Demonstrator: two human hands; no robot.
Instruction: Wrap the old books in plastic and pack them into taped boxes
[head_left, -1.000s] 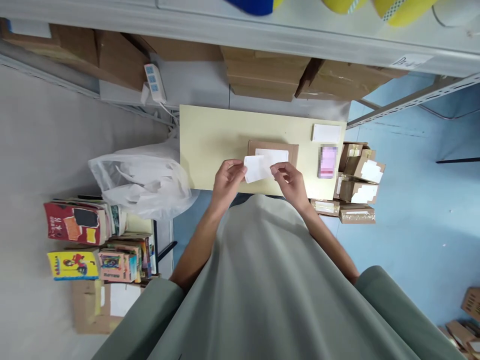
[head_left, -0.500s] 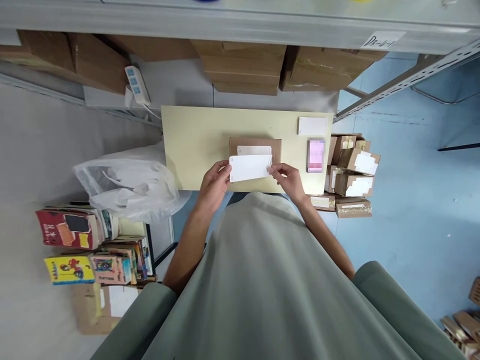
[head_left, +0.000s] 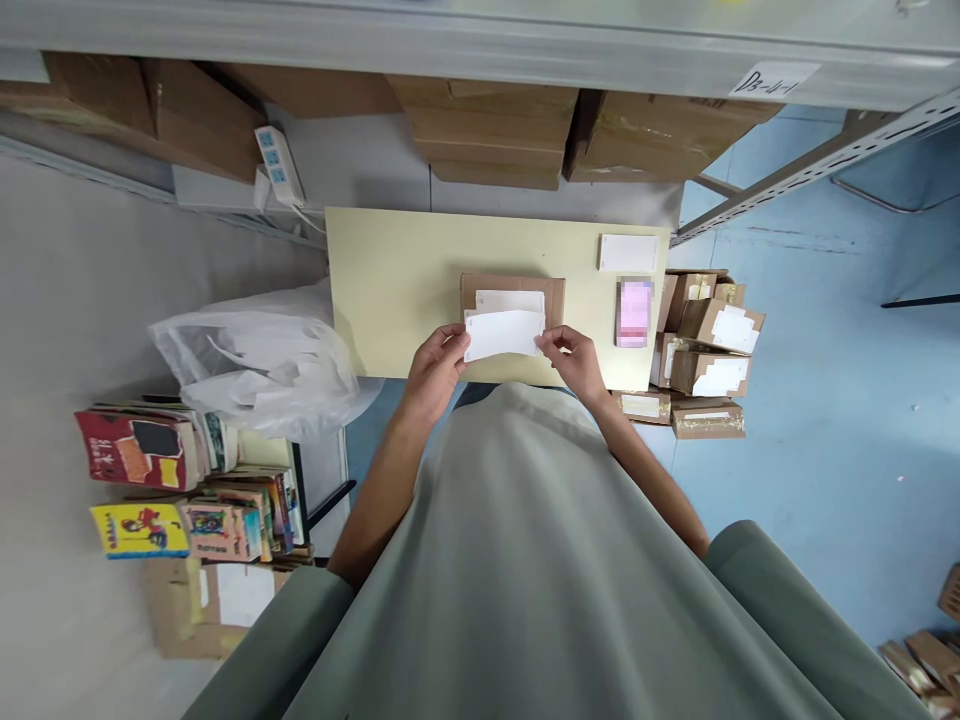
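Pinching a white slip [head_left: 504, 336] at its ends with left hand [head_left: 435, 372] and right hand [head_left: 576, 365], over a carton [head_left: 556, 297] near the middle of the surface's [head_left: 394, 290] front edge. Apparently at the slip-spreading step; next, probably needing even tension against curling.

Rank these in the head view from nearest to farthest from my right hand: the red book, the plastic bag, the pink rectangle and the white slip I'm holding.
1. White slip: at your right hand, by its fingertips.
2. Pink rectangle: on the table, toward its right end.
3. Plastic bag: beyond the table's left end.
4. Red book: farthest left.
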